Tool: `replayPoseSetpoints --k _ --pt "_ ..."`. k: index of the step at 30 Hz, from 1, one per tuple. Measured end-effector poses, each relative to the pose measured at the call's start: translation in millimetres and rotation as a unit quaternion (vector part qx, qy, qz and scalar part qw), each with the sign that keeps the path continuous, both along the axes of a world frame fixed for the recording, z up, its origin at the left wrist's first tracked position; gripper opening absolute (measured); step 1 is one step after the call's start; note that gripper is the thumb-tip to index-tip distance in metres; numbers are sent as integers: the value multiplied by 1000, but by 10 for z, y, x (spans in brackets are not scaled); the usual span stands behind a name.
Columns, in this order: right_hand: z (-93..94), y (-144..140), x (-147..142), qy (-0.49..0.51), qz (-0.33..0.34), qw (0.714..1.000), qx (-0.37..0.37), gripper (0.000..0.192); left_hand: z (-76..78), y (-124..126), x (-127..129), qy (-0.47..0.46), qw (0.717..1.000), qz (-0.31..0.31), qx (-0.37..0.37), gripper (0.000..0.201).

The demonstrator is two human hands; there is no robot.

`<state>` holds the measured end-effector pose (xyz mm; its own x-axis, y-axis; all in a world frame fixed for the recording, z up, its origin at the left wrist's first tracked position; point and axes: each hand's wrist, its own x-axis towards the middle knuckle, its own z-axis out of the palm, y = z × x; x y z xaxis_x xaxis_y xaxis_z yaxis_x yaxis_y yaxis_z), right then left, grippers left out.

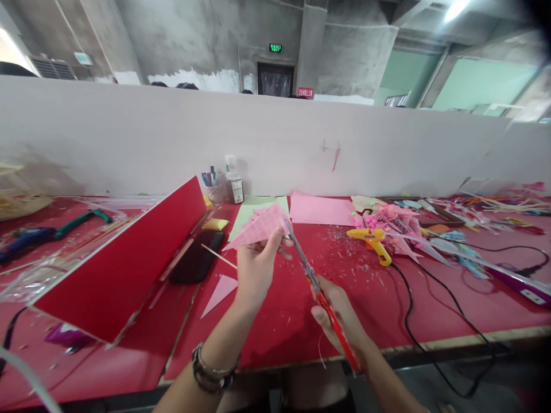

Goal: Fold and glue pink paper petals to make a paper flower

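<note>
My left hand pinches a pink checked paper triangle between thumb and fingers, raised over the red table. In my right hand are red-handled scissors, their blades pointing up and away toward the right end of the pink piece. The tips appear to meet its edge; whether they cut it I cannot tell. Below and left of my left hand lies a smaller pink paper triangle. A thin wooden stick shows beside my left wrist.
A red board leans at the left, near a black phone. Pink sheets and a pale green sheet lie at the back. A yellow glue gun with a black cord rests right, beside pink pieces.
</note>
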<state>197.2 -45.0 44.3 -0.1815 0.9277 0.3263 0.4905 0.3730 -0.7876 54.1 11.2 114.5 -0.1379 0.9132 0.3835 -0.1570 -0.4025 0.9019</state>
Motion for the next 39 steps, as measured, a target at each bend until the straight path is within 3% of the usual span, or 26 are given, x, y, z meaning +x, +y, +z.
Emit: replayPoseSetpoints --k 8,17,31,35,37,39 --pt "50 29 63 -52 -5 998 28 43 -18 8 -13 8 1000 3 -2 17" --pt "191 62 92 -29 14 999 32 39 -33 -7 34 33 999 -22 -16 20" --pt "113 98 110 -10 -19 1000 -9 39 -70 88 39 21 998 -55 -37 20" --pt "98 86 103 -8 -7 1000 -9 37 -111 129 56 24 998 -32 -47 25" --pt "96 72 93 -11 7 1000 -6 36 -124 144 65 19 998 -52 -36 29" --pt "89 58 80 -14 14 1000 -7 37 -124 153 74 0 994 -110 -7 33"
